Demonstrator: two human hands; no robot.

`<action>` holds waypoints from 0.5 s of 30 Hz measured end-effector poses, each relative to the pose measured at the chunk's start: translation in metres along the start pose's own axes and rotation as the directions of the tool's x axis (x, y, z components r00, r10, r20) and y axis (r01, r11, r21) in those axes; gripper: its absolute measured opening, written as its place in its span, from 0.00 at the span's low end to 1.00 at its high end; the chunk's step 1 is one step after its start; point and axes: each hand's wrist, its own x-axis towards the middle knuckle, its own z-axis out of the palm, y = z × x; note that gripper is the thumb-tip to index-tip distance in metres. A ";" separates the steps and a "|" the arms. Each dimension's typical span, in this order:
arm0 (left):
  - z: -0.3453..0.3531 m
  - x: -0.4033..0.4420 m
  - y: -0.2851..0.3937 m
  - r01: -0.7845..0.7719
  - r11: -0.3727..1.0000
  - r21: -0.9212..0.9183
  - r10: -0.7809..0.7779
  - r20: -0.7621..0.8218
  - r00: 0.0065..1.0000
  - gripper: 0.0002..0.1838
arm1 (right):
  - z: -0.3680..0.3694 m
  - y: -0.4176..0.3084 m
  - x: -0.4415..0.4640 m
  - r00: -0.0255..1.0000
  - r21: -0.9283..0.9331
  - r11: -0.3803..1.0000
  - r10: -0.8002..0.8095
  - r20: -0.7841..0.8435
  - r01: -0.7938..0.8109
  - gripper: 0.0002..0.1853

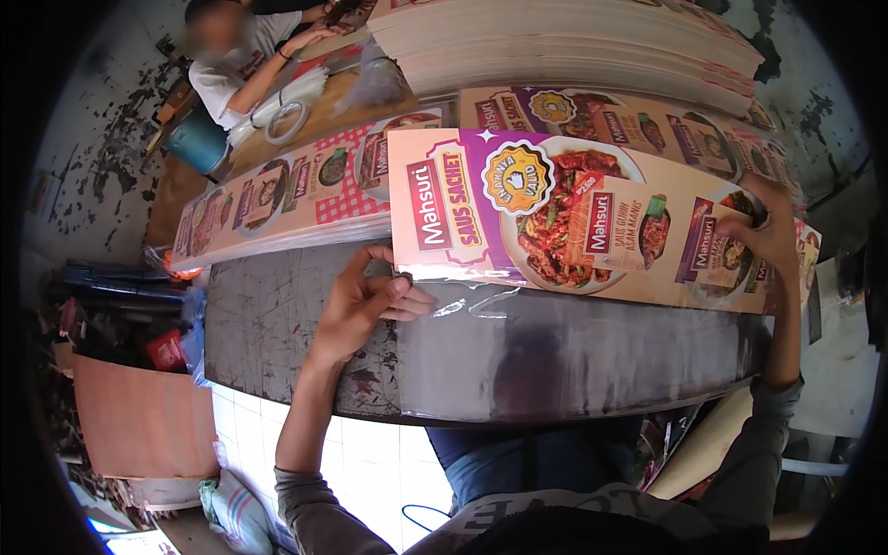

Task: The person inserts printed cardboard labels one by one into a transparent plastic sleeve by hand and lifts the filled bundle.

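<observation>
A long printed card (555, 222) with "Mahsuri Saus Sachet" lettering and food pictures lies tilted in front of me. My right hand (770, 227) grips its right end, thumb on the printed face and fingers behind the edge. Below the card, a clear plastic sleeve (573, 356) lies flat and shiny on the dark table. Glare along the card's lower edge suggests the plastic overlaps it there. My left hand (370, 301) is closed at the lower left corner, where card and sleeve meet, thumb and fingers pinching the sleeve's edge.
A stack of similar printed cards (305, 190) lies at the left on the scratched dark table (268, 305). More cards (638, 125) lie behind, below a tall pile (564, 55). A person (250, 65) sits across, near a tape roll (287, 122). A brown carton (143, 416) stands lower left.
</observation>
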 end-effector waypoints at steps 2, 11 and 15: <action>0.000 0.000 0.000 0.022 1.000 0.015 -0.022 0.003 1.000 0.13 | 0.003 -0.011 0.002 0.999 0.029 1.000 -0.004 -0.041 0.006 0.30; 0.001 0.002 -0.003 0.038 0.996 -0.076 -0.044 -0.081 0.996 0.20 | 0.004 -0.008 0.005 0.998 0.042 0.999 -0.015 -0.064 0.018 0.28; 0.004 0.002 0.000 0.040 0.996 -0.074 -0.047 -0.093 0.995 0.22 | 0.003 -0.006 0.006 0.999 0.051 0.999 -0.006 -0.045 0.009 0.25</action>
